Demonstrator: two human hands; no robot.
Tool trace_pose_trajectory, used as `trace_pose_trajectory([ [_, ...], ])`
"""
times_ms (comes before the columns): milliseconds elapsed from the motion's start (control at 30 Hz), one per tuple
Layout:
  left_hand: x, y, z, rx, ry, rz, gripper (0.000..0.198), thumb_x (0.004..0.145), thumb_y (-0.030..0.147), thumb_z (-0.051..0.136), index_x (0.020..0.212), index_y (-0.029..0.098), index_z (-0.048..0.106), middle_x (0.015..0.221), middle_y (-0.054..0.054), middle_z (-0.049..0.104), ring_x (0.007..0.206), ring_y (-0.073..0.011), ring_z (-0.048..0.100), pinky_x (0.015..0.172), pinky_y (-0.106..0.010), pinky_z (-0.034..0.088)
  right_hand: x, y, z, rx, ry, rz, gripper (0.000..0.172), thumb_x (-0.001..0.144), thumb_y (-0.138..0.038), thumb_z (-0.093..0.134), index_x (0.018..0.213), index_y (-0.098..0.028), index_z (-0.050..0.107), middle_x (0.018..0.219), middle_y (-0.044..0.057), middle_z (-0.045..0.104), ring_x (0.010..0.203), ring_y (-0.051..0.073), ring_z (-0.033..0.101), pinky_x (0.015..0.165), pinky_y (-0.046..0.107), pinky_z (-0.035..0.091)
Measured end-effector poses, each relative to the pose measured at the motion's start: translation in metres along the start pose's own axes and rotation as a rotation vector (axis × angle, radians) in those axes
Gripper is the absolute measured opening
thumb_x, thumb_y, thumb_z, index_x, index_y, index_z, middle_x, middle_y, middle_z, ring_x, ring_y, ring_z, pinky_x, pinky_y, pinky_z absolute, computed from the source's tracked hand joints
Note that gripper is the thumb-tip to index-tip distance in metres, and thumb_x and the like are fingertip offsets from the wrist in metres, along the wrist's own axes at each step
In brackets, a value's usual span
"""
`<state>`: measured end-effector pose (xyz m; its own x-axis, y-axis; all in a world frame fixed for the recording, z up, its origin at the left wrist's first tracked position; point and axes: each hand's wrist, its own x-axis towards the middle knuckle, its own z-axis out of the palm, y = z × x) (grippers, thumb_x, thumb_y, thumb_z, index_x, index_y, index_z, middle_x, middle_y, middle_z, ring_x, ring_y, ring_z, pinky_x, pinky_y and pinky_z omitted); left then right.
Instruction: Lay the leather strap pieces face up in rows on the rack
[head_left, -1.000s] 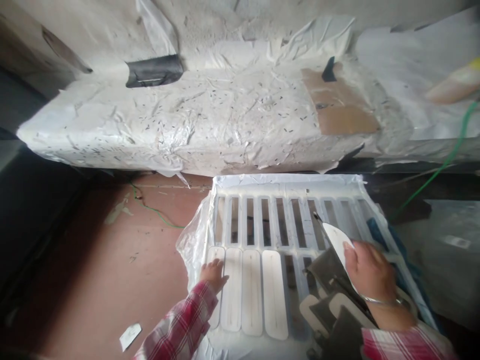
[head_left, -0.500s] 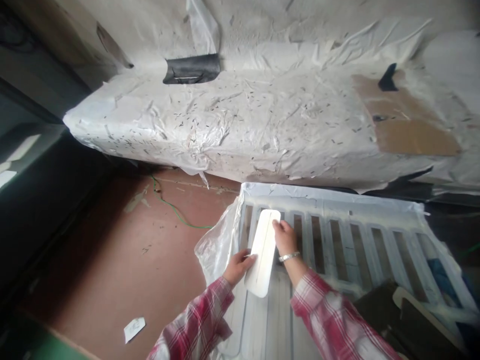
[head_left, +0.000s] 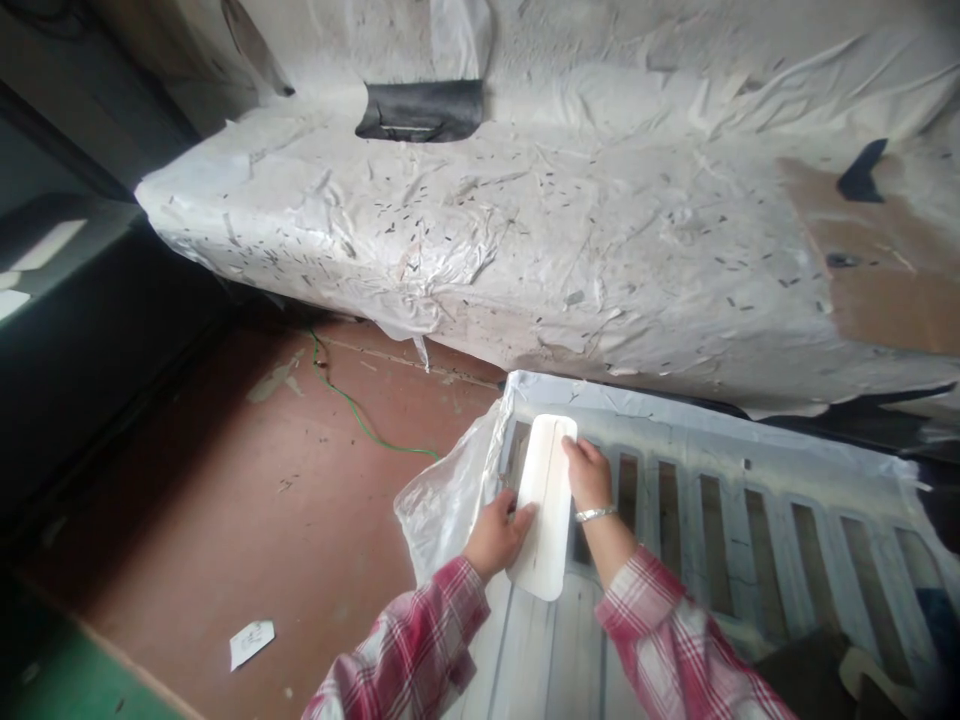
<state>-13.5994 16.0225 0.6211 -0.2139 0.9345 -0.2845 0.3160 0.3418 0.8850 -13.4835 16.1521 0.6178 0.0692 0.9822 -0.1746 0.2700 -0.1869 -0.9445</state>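
Note:
I hold a white oblong slat (head_left: 546,500) with rounded ends in both hands over the left end of a white slotted rack (head_left: 720,450). My left hand (head_left: 496,533) grips its lower left edge with the thumb on top. My right hand (head_left: 589,476), a metal bracelet on the wrist, pinches its upper right edge. Other white slats (head_left: 555,650) lie side by side on the rack just below the held one. Both sleeves are red and white plaid.
A long bench wrapped in wrinkled, paint-flecked plastic sheet (head_left: 525,230) runs across behind the rack. Clear plastic (head_left: 442,495) hangs off the rack's left edge. A green cord (head_left: 352,415) and a paper scrap (head_left: 251,640) lie on the red floor. Dark pieces (head_left: 825,680) sit at bottom right.
A second ago my right hand held a slat at the right and my left rested on the laid slats. Both hands now hold one slat at the rack's left end, slightly farther up.

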Motion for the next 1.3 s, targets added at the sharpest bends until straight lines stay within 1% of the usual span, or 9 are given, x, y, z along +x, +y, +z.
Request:
trace_pose_trajectory([
  [167, 0.014, -0.023, 0.005, 0.019, -0.038, -0.069, 0.03, 0.086, 0.044, 0.043, 0.075, 0.017, 0.048, 0.068, 0.001, 0.049, 0.066, -0.0124, 0.045, 0.063, -0.025, 0.036, 0.002, 0.029, 0.012, -0.016, 0.036, 0.089, 0.04, 0.063, -0.056, 0.053, 0.059, -0.017, 0.046, 0.051, -0.005, 0.035, 0.054, 0.009, 0.033, 0.05, 0.023, 0.028],
  [300, 0.039, -0.035, 0.007, -0.004, 0.004, -0.106, 0.028, 0.085, 0.042, 0.044, 0.077, 0.015, 0.051, 0.071, 0.0, 0.053, 0.067, -0.012, 0.047, 0.063, -0.023, 0.037, 0.026, 0.035, 0.028, -0.038, -0.034, 0.027, 0.046, 0.062, -0.063, 0.05, 0.06, -0.017, 0.046, 0.051, -0.005, 0.037, 0.054, 0.01, 0.035, 0.052, 0.024, 0.029],
  [433, 0.07, -0.04, 0.009, 0.097, 0.038, -0.161, 0.023, 0.085, 0.034, 0.046, 0.076, 0.014, 0.054, 0.066, 0.001, 0.052, 0.062, -0.01, 0.047, 0.058, -0.02, 0.036, 0.053, 0.038, 0.042, -0.154, -0.057, -0.107, 0.045, 0.073, -0.062, 0.043, 0.058, -0.019, 0.039, 0.049, -0.006, 0.033, 0.053, 0.01, 0.033, 0.053, 0.023, 0.029],
  [533, 0.081, -0.042, 0.008, 0.194, 0.031, -0.198, 0.017, 0.079, 0.027, 0.053, 0.07, 0.013, 0.057, 0.06, 0.001, 0.051, 0.058, -0.01, 0.046, 0.055, -0.021, 0.033, 0.055, 0.047, 0.047, -0.376, -0.117, -0.113, 0.04, 0.084, -0.051, 0.036, 0.062, -0.019, 0.041, 0.053, -0.004, 0.04, 0.055, 0.01, 0.036, 0.054, 0.023, 0.027],
  [667, 0.084, -0.041, 0.0, 0.336, 0.042, -0.247, 0.015, 0.076, 0.024, 0.055, 0.069, 0.013, 0.061, 0.062, -0.001, 0.055, 0.059, -0.011, 0.047, 0.056, -0.022, 0.031, 0.039, 0.06, 0.042, -0.652, -0.314, -0.014, 0.033, 0.091, -0.038, 0.034, 0.067, -0.018, 0.044, 0.059, -0.001, 0.048, 0.056, 0.01, 0.041, 0.054, 0.023, 0.025],
  [833, 0.088, -0.035, -0.014, 0.456, -0.008, -0.287, 0.018, 0.073, 0.028, 0.059, 0.065, 0.013, 0.066, 0.058, -0.003, 0.058, 0.058, -0.013, 0.051, 0.055, -0.023, 0.033, 0.025, 0.062, 0.031, -0.681, -0.518, 0.056, 0.028, 0.089, -0.033, 0.043, 0.066, -0.016, 0.047, 0.055, -0.002, 0.053, 0.049, 0.008, 0.049, 0.052, 0.02, 0.029],
  [1100, 0.09, -0.032, -0.014, 0.592, -0.068, -0.29, 0.02, 0.074, 0.028, 0.059, 0.064, 0.012, 0.068, 0.055, -0.005, 0.059, 0.056, -0.0137, 0.052, 0.055, -0.023, 0.034, 0.038, 0.057, 0.034, -0.691, -0.664, 0.204, 0.03, 0.085, -0.034, 0.045, 0.062, -0.015, 0.053, 0.054, 0.005, 0.061, 0.04, 0.012, 0.055, 0.045, 0.021, 0.037],
  [1200, 0.09, -0.033, -0.014, 0.616, -0.054, -0.27, 0.021, 0.074, 0.028, 0.058, 0.063, 0.012, 0.067, 0.055, -0.005, 0.059, 0.057, -0.0134, 0.052, 0.055, -0.023, 0.034, 0.039, 0.057, 0.034, -0.665, -0.667, 0.218, 0.031, 0.084, -0.034, 0.047, 0.061, -0.015, 0.053, 0.053, 0.006, 0.062, 0.04, 0.013, 0.055, 0.043, 0.021, 0.04],
  [1300, 0.086, -0.036, -0.012, 0.624, -0.015, -0.234, 0.025, 0.078, 0.032, 0.055, 0.067, 0.013, 0.068, 0.06, -0.004, 0.061, 0.059, -0.0127, 0.053, 0.056, -0.023, 0.034, 0.037, 0.062, 0.033, -0.599, -0.651, 0.211, 0.029, 0.086, -0.037, 0.045, 0.067, -0.016, 0.052, 0.06, 0.006, 0.065, 0.047, 0.012, 0.06, 0.045, 0.018, 0.042],
])
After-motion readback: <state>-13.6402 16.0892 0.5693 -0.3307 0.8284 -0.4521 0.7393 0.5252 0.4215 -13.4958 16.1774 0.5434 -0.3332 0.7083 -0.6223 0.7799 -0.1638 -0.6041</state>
